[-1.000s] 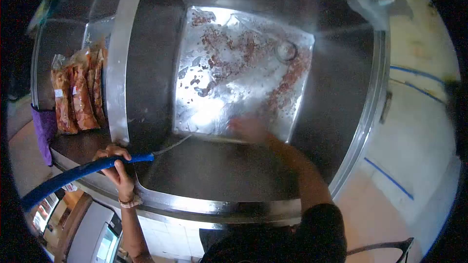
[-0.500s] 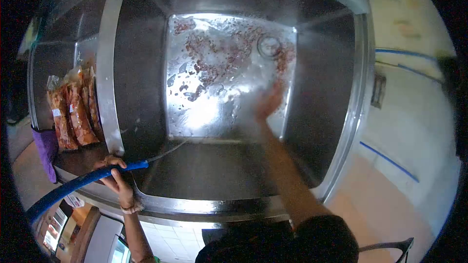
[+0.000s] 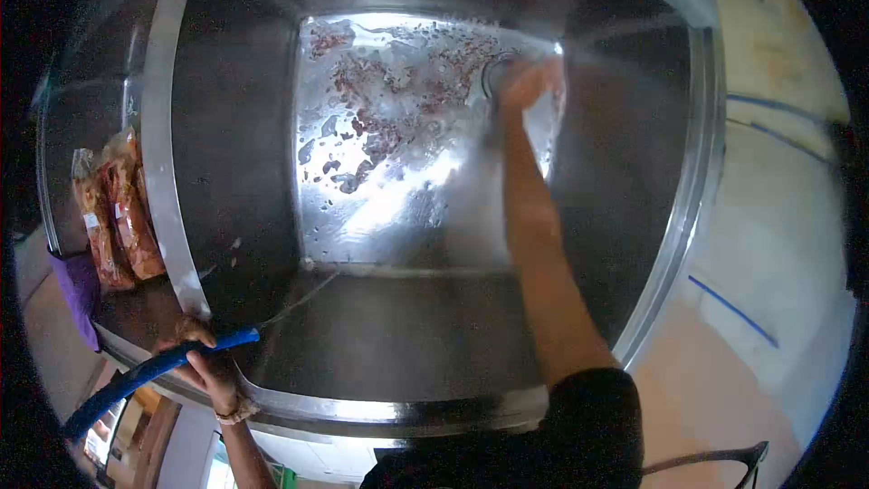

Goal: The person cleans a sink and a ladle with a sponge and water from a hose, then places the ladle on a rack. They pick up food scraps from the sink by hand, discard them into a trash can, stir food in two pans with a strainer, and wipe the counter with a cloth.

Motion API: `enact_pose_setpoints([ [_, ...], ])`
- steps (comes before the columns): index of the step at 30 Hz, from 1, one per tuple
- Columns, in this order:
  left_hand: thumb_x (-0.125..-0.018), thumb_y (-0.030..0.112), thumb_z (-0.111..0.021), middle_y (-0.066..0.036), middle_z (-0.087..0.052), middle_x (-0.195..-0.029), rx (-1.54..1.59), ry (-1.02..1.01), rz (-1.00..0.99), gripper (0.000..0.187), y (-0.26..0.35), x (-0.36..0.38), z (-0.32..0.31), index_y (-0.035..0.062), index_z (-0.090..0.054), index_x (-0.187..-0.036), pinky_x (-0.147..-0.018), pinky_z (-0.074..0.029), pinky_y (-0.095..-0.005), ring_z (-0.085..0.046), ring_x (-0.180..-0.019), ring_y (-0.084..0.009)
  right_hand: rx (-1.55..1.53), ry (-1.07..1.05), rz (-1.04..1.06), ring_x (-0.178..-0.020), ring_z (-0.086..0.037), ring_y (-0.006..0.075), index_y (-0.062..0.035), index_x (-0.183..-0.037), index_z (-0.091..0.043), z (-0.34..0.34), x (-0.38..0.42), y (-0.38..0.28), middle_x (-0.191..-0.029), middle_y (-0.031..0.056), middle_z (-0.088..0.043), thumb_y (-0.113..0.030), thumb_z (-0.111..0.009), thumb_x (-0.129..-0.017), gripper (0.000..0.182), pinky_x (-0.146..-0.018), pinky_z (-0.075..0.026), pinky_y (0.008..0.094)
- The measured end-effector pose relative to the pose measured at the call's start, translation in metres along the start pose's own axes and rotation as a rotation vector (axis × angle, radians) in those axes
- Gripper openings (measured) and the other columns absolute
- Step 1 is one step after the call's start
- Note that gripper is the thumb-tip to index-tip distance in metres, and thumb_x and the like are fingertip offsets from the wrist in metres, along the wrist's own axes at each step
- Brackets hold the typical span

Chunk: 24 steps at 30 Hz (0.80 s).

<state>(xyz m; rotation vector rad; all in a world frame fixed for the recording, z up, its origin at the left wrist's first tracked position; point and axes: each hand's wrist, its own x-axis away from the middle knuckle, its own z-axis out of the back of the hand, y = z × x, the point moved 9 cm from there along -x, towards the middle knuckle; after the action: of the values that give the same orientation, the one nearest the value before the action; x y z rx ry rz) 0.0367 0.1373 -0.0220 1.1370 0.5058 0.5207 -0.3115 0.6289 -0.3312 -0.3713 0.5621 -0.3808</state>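
Observation:
My left hand (image 3: 214, 377) is wrapped round a blue hose (image 3: 131, 388) at the near left corner of a deep steel sink (image 3: 237, 145). A thin stream of water (image 3: 306, 299) runs from the hose's end onto the sink floor. My right hand (image 3: 529, 83) reaches down to the far right of that floor, right at the round drain (image 3: 490, 78) and partly covering it. Motion smears its fingers. Reddish-brown bits (image 3: 380, 131) lie scattered over the wet bottom, mostly left of the drain.
In the adjoining basin at left lie clear bags of reddish meat-like food (image 3: 128, 208). A purple cloth (image 3: 76, 294) hangs over that basin's near edge. The steel rim (image 3: 362, 410) runs along the front. A pale wall (image 3: 778, 217) stands at right.
My right hand has moved away from me, from the sink's right middle up to the drain. The reddish bits below the drain have thinned out. My left hand still holds the hose.

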Motion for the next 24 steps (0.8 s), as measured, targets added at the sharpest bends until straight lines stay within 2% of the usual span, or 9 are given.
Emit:
enact_pose_setpoints([
  [3,-0.083,0.03,-0.041,-0.004,-0.038,-0.062,-0.006,0.011,-0.039,0.025,0.0,-0.001,0.003,0.0084,-0.031,-0.092,-0.058,-0.03,-0.0275,-0.036,-0.058,-0.0137,-0.045,0.015,0.316,-0.101,-0.039,0.0319,0.0042,-0.113,-0.035,0.04,-0.032,-0.056,-0.108,0.0193,-0.042,-0.025,-0.037,-0.081,0.044,-0.088,-0.027,0.0414],
  [9,-0.083,0.031,-0.042,-0.004,-0.039,-0.057,-0.065,0.007,0.007,0.025,0.011,-0.002,-0.005,0.0097,-0.031,-0.092,-0.058,-0.031,-0.0279,-0.037,-0.058,-0.0131,-0.231,-0.18,0.297,-0.108,-0.034,0.0339,0.0039,-0.107,-0.042,0.031,-0.031,-0.037,-0.113,0.0206,-0.04,-0.02,-0.04,-0.081,0.035,-0.091,-0.026,0.0381],
  [14,-0.082,0.031,-0.042,-0.005,-0.042,-0.059,-0.113,0.0,0.005,0.025,0.015,-0.004,-0.01,0.0096,-0.03,-0.091,-0.062,-0.031,-0.0291,-0.036,-0.057,-0.0129,-0.31,-0.586,0.546,-0.109,-0.032,0.0345,0.0052,-0.108,-0.039,0.031,0.065,-0.126,-0.116,0.0205,-0.037,-0.009,-0.044,-0.075,0.037,-0.095,-0.022,0.0361],
  [16,-0.083,0.029,-0.041,-0.005,-0.043,-0.059,-0.067,-0.016,-0.002,0.025,0.016,-0.004,-0.011,0.0083,-0.03,-0.09,-0.062,-0.031,-0.0289,-0.037,-0.058,-0.0132,-0.776,-0.938,0.368,-0.109,-0.032,0.0326,0.0029,-0.114,-0.034,0.052,0.172,-0.169,-0.116,0.0206,-0.035,-0.004,-0.046,-0.068,0.048,-0.097,-0.019,0.0343],
  [17,-0.083,0.029,-0.041,-0.005,-0.043,-0.059,-0.069,-0.019,-0.008,0.025,0.017,-0.005,-0.011,0.0083,-0.03,-0.09,-0.062,-0.031,-0.0289,-0.037,-0.058,-0.0132,-0.59,-0.837,0.818,-0.111,-0.03,0.0304,0.0001,-0.118,-0.031,0.081,0.234,-0.199,-0.118,0.0187,-0.034,-0.008,-0.045,-0.072,0.049,-0.097,-0.018,0.0347],
  [18,-0.083,0.029,-0.041,-0.005,-0.043,-0.059,-0.085,-0.027,-0.028,0.025,0.019,-0.007,-0.012,0.0084,-0.029,-0.091,-0.062,-0.031,-0.0282,-0.038,-0.058,-0.0132,-0.749,-1.448,0.679,-0.114,-0.029,0.0274,-0.0033,-0.118,-0.033,0.107,0.278,-0.228,-0.119,0.0162,-0.035,-0.014,-0.044,-0.073,0.047,-0.097,-0.018,0.0371],
  [19,-0.082,0.028,-0.041,-0.005,-0.043,-0.059,-0.101,-0.032,-0.049,0.025,0.022,-0.008,-0.014,0.0084,-0.029,-0.091,-0.061,-0.031,-0.0276,-0.038,-0.059,-0.0133,-0.927,-1.342,0.892,-0.115,-0.029,0.0244,-0.006,-0.117,-0.036,0.121,0.328,-0.237,-0.121,0.0133,-0.034,-0.018,-0.045,-0.073,0.047,-0.097,-0.017,0.0402],
  [22,-0.084,0.024,-0.038,-0.005,-0.042,-0.07,-0.013,-0.099,-0.054,0.028,0.016,-0.006,-0.014,0.0076,-0.028,-0.104,-0.065,-0.032,-0.0273,-0.038,-0.064,-0.0136,-0.508,-0.904,1.403,-0.119,-0.023,0.0204,-0.0064,-0.122,-0.028,0.142,0.359,-0.261,-0.13,0.01,-0.021,-0.029,-0.041,-0.079,0.05,-0.098,-0.012,0.0397],
  [24,-0.085,0.02,-0.035,-0.006,-0.042,-0.081,0.013,-0.19,-0.072,0.035,0.015,-0.001,-0.006,0.006,-0.026,-0.116,-0.069,-0.034,-0.028,-0.038,-0.07,-0.014,-0.54,-0.958,1.225,-0.119,-0.023,0.0204,-0.0059,-0.122,-0.028,0.123,0.342,-0.255,-0.13,0.0099,-0.021,-0.028,-0.041,-0.079,0.05,-0.098,-0.013,0.0404],
])
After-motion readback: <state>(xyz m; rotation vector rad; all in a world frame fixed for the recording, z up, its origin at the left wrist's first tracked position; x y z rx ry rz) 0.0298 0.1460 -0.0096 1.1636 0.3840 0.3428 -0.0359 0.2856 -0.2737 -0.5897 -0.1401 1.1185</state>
